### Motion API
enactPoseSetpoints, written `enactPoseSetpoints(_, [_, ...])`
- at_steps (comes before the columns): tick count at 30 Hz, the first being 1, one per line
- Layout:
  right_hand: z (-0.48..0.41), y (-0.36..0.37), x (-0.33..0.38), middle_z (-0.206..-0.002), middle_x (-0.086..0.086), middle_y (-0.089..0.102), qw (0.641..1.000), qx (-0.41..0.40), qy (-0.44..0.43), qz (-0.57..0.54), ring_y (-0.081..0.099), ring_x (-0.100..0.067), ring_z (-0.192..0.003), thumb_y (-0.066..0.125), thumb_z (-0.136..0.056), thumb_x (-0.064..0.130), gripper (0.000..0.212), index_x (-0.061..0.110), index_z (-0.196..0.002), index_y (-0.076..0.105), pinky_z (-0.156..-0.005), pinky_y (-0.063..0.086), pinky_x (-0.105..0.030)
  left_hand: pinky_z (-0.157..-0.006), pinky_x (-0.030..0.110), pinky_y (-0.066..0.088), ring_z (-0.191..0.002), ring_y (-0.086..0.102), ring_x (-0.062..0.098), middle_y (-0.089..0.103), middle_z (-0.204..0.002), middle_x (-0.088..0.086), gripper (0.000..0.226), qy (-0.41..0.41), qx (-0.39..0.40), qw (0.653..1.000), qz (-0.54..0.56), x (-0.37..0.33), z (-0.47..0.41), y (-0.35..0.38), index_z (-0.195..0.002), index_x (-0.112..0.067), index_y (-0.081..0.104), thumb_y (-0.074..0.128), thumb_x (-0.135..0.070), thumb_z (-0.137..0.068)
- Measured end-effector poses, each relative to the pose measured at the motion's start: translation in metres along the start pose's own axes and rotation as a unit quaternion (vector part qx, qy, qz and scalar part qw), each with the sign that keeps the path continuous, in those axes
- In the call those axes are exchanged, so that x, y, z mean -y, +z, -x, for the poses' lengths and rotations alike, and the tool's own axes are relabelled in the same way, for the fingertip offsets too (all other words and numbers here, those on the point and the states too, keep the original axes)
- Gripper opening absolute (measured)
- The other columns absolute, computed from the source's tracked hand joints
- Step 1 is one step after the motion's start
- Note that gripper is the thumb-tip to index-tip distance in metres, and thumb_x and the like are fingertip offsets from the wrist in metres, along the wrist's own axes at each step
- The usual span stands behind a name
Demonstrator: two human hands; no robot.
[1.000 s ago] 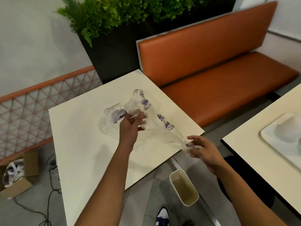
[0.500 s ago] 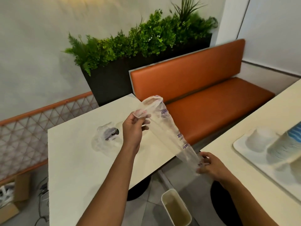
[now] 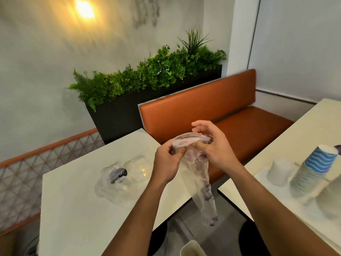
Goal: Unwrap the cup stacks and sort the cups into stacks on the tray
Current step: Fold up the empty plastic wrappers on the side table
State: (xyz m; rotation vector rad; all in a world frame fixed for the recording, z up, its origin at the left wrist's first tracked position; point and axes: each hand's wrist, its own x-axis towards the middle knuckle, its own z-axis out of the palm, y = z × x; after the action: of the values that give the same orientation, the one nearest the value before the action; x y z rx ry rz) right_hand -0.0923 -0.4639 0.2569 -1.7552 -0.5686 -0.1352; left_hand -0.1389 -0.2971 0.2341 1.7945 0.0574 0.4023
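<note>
Nothing is reading as a whole word, brand or number. The clear plastic sleeve [image 3: 200,182] is carrying purple printed lettering along its hanging lower part, but the letters are showing creased and blurred, too broken to make out. The crumpled wrapper [image 3: 112,183] lying on the table [image 3: 73,209] is showing a dark purple printed patch, likewise unreadable. The stack of blue-banded cups [image 3: 313,169] is bearing only wavy stripes.

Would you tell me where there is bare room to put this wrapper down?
The left table is bare from the crumpled wrappers to its near edge. The right table is bare toward the bench; its tray is crowded with cups.
</note>
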Motion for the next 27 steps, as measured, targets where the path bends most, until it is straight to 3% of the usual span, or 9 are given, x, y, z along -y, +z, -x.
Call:
enactPoseSetpoints(4, [-0.029, -0.006, 0.013, -0.101, 0.007, 0.075, 0.996, -0.040, -0.054, 0.052, 0.070, -0.012, -0.099, 0.071, -0.095, 0.015, 0.009, 0.020, -0.100, 0.077, -0.091, 0.059, -0.041, -0.085, 0.024, 0.060, -0.106, 0.069, 0.005, 0.074, -0.111, -0.018, 0.028, -0.005, 0.024, 0.998, 0.051, -0.007, -0.012, -0.008, -0.115, -0.037, 0.068, 0.078, -0.036, -0.089])
enactPoseSetpoints(7, [-0.044, -0.006, 0.030, -0.088, 0.001, 0.076, 0.998, -0.056, -0.022, 0.013, 0.070, -0.020, -0.082, 0.068, -0.099, 0.026, 0.016, 0.014, -0.094, 0.078, -0.077, 0.056, -0.039, -0.098, 0.033, 0.056, -0.120, 0.064, 0.007, 0.070, -0.126, -0.016, 0.053, -0.024, 0.112, 0.988, 0.108, -0.012, -0.024, -0.009, -0.131, -0.039, 0.061, 0.084, -0.042, -0.083])
enactPoseSetpoints(9, [-0.052, -0.005, 0.036, -0.073, -0.008, 0.063, 0.999, -0.054, 0.006, -0.001, 0.051, -0.030, -0.067, 0.068, -0.097, 0.037, 0.035, 0.004, -0.085, 0.072, -0.066, 0.045, -0.041, -0.102, 0.036, 0.054, -0.120, 0.066, 0.009, 0.072, -0.126, -0.012, 0.050, -0.034, 0.158, 0.980, 0.118, -0.015, -0.030, -0.008, -0.133, -0.031, 0.063, 0.082, -0.033, -0.087])
enactPoseSetpoints(11, [-0.062, -0.005, 0.043, -0.075, -0.011, 0.054, 0.997, -0.052, 0.046, -0.032, 0.047, -0.024, -0.072, 0.067, -0.090, 0.041, 0.046, -0.005, -0.083, 0.065, -0.069, 0.042, -0.041, -0.103, 0.042, 0.054, -0.114, 0.070, 0.013, 0.076, -0.118, -0.008, 0.038, -0.037, 0.171, 0.979, 0.102, -0.014, -0.034, -0.006, -0.125, -0.023, 0.070, 0.079, -0.030, -0.089])
enactPoseSetpoints(15, [-0.081, -0.012, 0.060, -0.089, -0.017, 0.070, 0.988, -0.073, 0.095, -0.097, 0.064, -0.020, -0.086, 0.062, -0.088, 0.027, 0.037, -0.008, -0.096, 0.071, -0.088, 0.051, -0.040, -0.090, 0.036, 0.060, -0.102, 0.074, 0.014, 0.079, -0.106, -0.003, 0.027, -0.022, 0.142, 0.985, 0.094, -0.008, -0.040, -0.007, -0.113, -0.015, 0.074, 0.073, -0.033, -0.093])
enactPoseSetpoints(18, [-0.089, -0.015, 0.068, -0.096, -0.021, 0.073, 0.986, -0.085, 0.083, -0.120, 0.067, -0.023, -0.088, 0.063, -0.091, 0.018, 0.034, -0.013, -0.103, 0.067, -0.087, 0.052, -0.039, -0.088, 0.039, 0.062, -0.099, 0.075, 0.018, 0.079, -0.102, 0.001, 0.027, -0.007, 0.134, 0.987, 0.093, -0.005, -0.046, -0.012, -0.107, -0.013, 0.077, 0.071, -0.036, -0.094])
enactPoseSetpoints(22, [-0.087, -0.020, 0.071, -0.100, -0.018, 0.070, 0.975, -0.081, 0.050, -0.201, 0.066, -0.028, -0.093, 0.069, -0.094, 0.020, 0.019, 0.005, -0.106, 0.070, -0.088, 0.056, -0.035, -0.078, 0.026, 0.059, -0.096, 0.075, 0.014, 0.079, -0.096, -0.001, 0.025, -0.003, 0.148, 0.983, 0.111, -0.005, -0.051, -0.022, -0.103, -0.013, 0.078, 0.064, -0.033, -0.097])
enactPoseSetpoints(24, [-0.083, -0.027, 0.064, -0.109, -0.018, 0.069, 0.971, -0.058, 0.043, -0.229, 0.066, -0.033, -0.102, 0.071, -0.088, 0.024, 0.030, 0.010, -0.114, 0.067, -0.097, 0.055, -0.041, -0.082, 0.027, 0.059, -0.099, 0.075, 0.017, 0.079, -0.099, 0.002, 0.026, -0.006, 0.155, 0.980, 0.125, -0.004, -0.053, -0.026, -0.104, -0.012, 0.077, 0.060, -0.031, -0.100])
enactPoseSetpoints(27, [-0.079, -0.027, 0.053, -0.127, -0.014, 0.069, 0.984, 0.005, 0.056, -0.170, 0.065, -0.034, -0.121, 0.073, -0.084, 0.018, 0.046, 0.013, -0.129, 0.065, -0.109, 0.049, -0.051, -0.088, 0.035, 0.057, -0.105, 0.073, 0.025, 0.077, -0.110, 0.010, 0.028, -0.053, 0.195, 0.956, 0.213, -0.004, -0.056, -0.031, -0.107, -0.012, 0.078, 0.062, -0.032, -0.095])
